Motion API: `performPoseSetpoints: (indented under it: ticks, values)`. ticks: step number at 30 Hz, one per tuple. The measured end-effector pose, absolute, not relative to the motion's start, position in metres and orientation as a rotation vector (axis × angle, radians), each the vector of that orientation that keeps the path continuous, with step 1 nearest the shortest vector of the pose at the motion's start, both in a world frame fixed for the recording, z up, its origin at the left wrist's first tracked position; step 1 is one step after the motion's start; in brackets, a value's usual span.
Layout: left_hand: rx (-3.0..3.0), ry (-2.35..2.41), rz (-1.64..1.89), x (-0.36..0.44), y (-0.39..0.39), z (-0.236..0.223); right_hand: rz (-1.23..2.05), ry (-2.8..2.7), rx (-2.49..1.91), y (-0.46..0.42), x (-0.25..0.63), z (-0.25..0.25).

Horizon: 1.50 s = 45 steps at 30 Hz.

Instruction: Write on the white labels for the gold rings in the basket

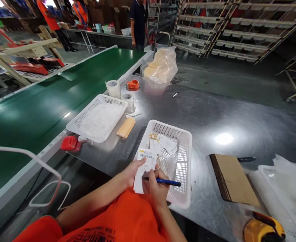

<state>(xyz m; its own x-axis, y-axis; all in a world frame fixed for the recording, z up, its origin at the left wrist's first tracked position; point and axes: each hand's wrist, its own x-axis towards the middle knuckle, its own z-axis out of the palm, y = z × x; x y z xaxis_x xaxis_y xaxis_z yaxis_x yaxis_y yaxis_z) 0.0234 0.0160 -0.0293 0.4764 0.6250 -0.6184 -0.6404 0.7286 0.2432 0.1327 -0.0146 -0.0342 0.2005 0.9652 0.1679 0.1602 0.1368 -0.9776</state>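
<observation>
My left hand pinches a white paper slip with a barcode by its left edge, holding it over the near end of a white plastic basket. My right hand is closed round a blue pen whose tip rests on the slip. Inside the basket lie yellow rubber bands and white paper tags.
A second white basket, a tan block, tape rolls, an orange tape dispenser and a filled plastic bag stand on the steel table. Folded cardboard lies right. A green conveyor runs left. People stand beyond.
</observation>
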Motion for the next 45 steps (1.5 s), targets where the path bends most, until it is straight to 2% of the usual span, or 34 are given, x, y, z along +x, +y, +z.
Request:
performPoseSetpoints:
  ticks: [28,32,35,38,41,45]
  values:
    - [-0.05,0.795,0.767,0.023,0.013,-0.027,0.916,-1.226,-1.282,-0.017,0.131,-0.037]
    - [-0.031,0.809,0.755,0.018,0.012,-0.036,0.953,-1.038,-1.349,-0.014,0.135,-0.04]
    - [0.016,0.863,0.788,0.007,0.012,-0.052,1.048,-0.838,-1.382,0.007,0.153,-0.051]
    - [0.011,0.946,0.859,-0.006,0.012,-0.069,1.105,-1.034,-1.52,0.047,0.175,-0.074]
    - [-0.038,0.99,0.848,-0.012,0.012,-0.08,0.943,-1.47,-1.919,0.086,0.186,-0.104]
    - [-0.045,0.999,0.861,-0.008,0.009,-0.086,0.806,-1.549,-2.093,0.116,0.177,-0.133]
